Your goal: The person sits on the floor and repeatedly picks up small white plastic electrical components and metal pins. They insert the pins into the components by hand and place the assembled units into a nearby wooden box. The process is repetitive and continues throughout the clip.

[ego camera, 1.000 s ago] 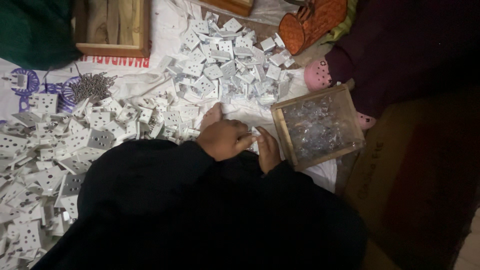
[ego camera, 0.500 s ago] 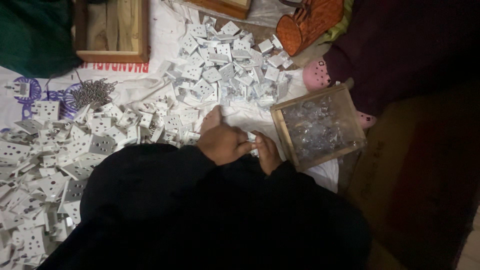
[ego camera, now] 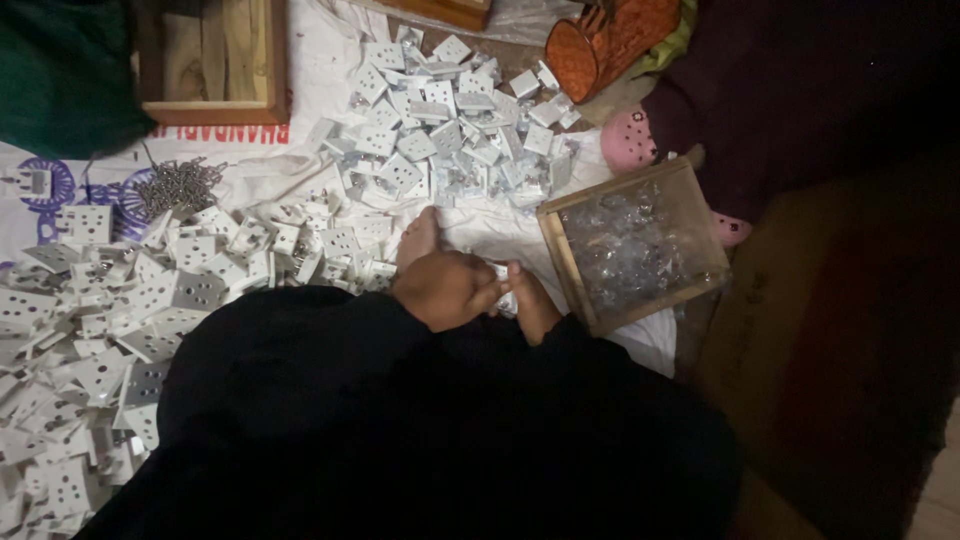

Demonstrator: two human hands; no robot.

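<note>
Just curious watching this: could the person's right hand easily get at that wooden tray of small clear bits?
Probably yes. The right hand sits just beside the wooden tray, whose top is open, and nothing lies between them.

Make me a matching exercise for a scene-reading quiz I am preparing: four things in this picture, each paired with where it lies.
Things:
1. wooden box of small shiny parts
2. pile of metal screws
3. orange patterned basket
4. open wooden crate

Places:
a. top edge, right of centre
b. upper left corner area
c. just right of the two hands
d. left, on the white printed sheet above the white plates

Pairs: 1-c, 2-d, 3-a, 4-b
</note>
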